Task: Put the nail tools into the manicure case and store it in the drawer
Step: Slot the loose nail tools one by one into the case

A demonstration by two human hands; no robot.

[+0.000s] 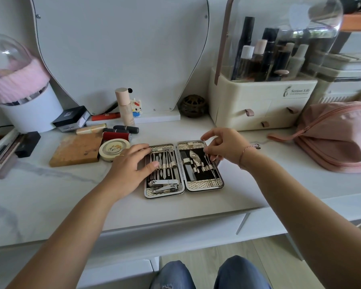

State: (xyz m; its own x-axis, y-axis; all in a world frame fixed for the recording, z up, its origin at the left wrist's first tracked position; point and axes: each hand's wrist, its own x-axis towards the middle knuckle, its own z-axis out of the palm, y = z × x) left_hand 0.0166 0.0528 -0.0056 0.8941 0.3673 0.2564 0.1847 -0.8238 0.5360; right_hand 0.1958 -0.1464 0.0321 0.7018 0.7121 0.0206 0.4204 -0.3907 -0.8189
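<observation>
Biggest worry, I think, is the pick. My right hand is pinching it by thumb and fingertip over the right half of the case, and it's so thin that it could easily slip out. If it does, it probably skitters over the smooth tabletop and off the edge in front of the case, down to the floor. It could also miss its loop and sit crooked among the other picks, and then I doubt the case shuts flat. The tip looks pointy too, so a poked finger is possible.

My left hand lies spread flat on the left half of the case, holding it down. If I lift it early, the case may slide while I push the pick in. The clippers at the near end of that half look seated.

The case itself lies open, flat on the tabletop near the front edge. Below and in front of it there's what I take to be the drawer, not open.

The tabletop is white with grey marbling, pretty glossy. Left of the case: a tin, a tan palette and lipsticks. Right of it, a pink pouch. Behind the case to the right, a cream organizer holding bottles under a clear lid. Straight behind, a mirror leans at the wall.
</observation>
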